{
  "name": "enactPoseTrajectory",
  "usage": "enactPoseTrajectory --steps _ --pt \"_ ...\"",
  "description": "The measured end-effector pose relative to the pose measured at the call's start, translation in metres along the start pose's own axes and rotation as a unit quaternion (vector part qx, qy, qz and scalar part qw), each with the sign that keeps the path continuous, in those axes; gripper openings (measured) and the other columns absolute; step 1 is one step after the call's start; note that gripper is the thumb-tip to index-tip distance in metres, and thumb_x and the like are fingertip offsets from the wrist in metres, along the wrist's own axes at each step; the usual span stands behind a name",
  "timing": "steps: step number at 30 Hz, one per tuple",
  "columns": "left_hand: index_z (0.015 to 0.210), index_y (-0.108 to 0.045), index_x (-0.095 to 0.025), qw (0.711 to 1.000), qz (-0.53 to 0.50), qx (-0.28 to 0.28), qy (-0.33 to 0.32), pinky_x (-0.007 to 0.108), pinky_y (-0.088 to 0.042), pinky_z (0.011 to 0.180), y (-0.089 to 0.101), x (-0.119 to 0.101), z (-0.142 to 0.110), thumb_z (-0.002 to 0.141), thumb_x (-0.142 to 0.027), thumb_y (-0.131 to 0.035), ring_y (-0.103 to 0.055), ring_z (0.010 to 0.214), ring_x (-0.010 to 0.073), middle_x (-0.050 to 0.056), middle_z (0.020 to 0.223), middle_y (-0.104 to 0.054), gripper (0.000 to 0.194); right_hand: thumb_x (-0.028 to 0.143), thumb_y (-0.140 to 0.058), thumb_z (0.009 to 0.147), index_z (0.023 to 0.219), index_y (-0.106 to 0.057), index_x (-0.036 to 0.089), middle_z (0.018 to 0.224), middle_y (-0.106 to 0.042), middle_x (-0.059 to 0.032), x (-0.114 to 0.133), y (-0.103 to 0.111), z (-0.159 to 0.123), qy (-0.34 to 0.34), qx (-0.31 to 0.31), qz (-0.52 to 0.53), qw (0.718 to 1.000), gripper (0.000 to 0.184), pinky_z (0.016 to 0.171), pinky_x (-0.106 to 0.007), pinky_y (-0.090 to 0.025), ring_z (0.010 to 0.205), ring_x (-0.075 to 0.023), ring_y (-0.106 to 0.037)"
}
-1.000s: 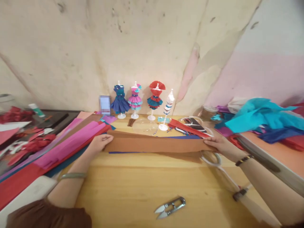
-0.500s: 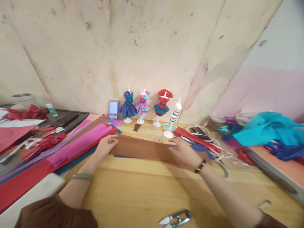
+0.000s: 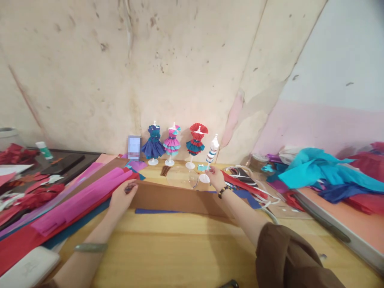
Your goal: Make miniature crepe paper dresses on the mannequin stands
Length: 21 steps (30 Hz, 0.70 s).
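A long brown crepe-paper strip lies across the wooden table, over a dark blue piece. My left hand is at its left end, fingers curled and pinching the edge. My right hand is beyond the strip, its fingers closed around the thin pole of a small white dress form wrapped with blue, white and dark bands. The form stands on a round white base, partly beside the hand. Left of it stand miniature forms in a red and teal dress, a pink tiered dress and a blue dress.
Rolled pink paper and red sheets lie at the left, near a white box-like object. A clear round dish sits behind the strip. Turquoise paper is heaped at the right. A wall rises behind.
My right hand has left the brown strip and reached forward to the white dress form's pole. My left hand stays at the strip's left end. The view has shifted, leaving the snips mostly out of frame.
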<state>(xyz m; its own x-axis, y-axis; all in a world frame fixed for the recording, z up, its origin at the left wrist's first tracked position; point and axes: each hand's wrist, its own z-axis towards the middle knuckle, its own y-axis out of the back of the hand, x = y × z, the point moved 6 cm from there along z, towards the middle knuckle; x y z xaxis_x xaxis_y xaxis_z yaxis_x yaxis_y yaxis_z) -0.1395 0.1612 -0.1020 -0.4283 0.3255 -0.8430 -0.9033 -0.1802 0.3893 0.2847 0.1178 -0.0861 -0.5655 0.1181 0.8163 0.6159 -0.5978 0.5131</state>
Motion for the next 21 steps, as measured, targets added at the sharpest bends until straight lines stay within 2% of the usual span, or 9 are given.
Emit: enactPoseTrajectory --steps 3,9,12,16,19,21 --pt "0.095 -0.065 -0.018 0.999 0.045 -0.018 -0.021 0.038 -0.054 0.084 0.004 -0.008 -0.003 0.069 -0.047 -0.055 -0.068 0.085 0.0259 0.009 0.092 -0.073 0.040 0.034 -0.057 0.092 0.120 -0.056 0.017 0.120 -0.058 -0.0079 -0.001 -0.009 0.009 0.001 0.018 -0.014 1.000 0.032 0.084 -0.042 -0.052 0.100 -0.0210 -0.061" --pt "0.094 -0.067 -0.018 0.992 0.101 -0.050 -0.052 0.036 -0.053 0.084 0.009 -0.015 -0.007 0.074 -0.042 -0.048 -0.068 0.086 0.0252 0.010 0.095 -0.073 0.036 0.034 -0.056 0.092 0.121 -0.055 0.018 0.122 -0.058 -0.0083 0.001 -0.015 0.009 0.005 0.039 -0.033 0.999 0.033 0.084 -0.042 -0.053 0.101 -0.0206 -0.060" --pt "0.094 -0.067 -0.018 0.989 0.107 -0.064 -0.077 0.037 -0.052 0.085 0.010 -0.016 -0.009 0.077 -0.040 -0.047 -0.067 0.089 0.0255 0.010 0.098 -0.072 0.035 0.033 -0.053 0.094 0.113 -0.059 0.016 0.109 -0.063 -0.0083 0.009 -0.008 0.004 0.023 0.040 -0.033 0.998 0.026 0.081 -0.039 -0.052 0.092 -0.0192 -0.062" --pt "0.094 -0.068 -0.018 0.981 0.112 -0.080 -0.136 0.038 -0.049 0.090 0.006 -0.025 -0.015 0.081 -0.037 -0.047 -0.065 0.094 0.0256 0.010 0.097 -0.072 0.030 0.030 -0.043 0.093 0.091 -0.061 0.016 0.075 -0.064 -0.0054 0.040 -0.002 -0.011 0.079 0.046 -0.010 0.996 0.023 0.074 -0.035 -0.046 0.075 -0.0202 -0.060" --pt "0.092 -0.069 -0.019 0.977 0.089 -0.070 -0.181 0.039 -0.047 0.093 -0.002 -0.043 -0.024 0.083 -0.036 -0.049 -0.064 0.095 0.0245 0.009 0.095 -0.072 0.028 0.037 -0.042 0.091 0.085 -0.058 0.019 0.069 -0.061 -0.0031 0.072 -0.009 -0.036 0.127 0.084 0.027 0.988 0.025 0.072 -0.032 -0.044 0.071 -0.0192 -0.058" --pt "0.093 -0.070 -0.019 0.980 0.061 -0.044 -0.183 0.039 -0.047 0.094 -0.008 -0.056 -0.029 0.083 -0.038 -0.051 -0.064 0.094 0.0239 0.009 0.096 -0.072 0.028 0.044 -0.043 0.090 0.080 -0.057 0.020 0.066 -0.059 -0.0019 0.090 -0.019 -0.064 0.152 0.141 0.053 0.977 0.029 0.068 -0.030 -0.045 0.066 -0.0177 -0.057"
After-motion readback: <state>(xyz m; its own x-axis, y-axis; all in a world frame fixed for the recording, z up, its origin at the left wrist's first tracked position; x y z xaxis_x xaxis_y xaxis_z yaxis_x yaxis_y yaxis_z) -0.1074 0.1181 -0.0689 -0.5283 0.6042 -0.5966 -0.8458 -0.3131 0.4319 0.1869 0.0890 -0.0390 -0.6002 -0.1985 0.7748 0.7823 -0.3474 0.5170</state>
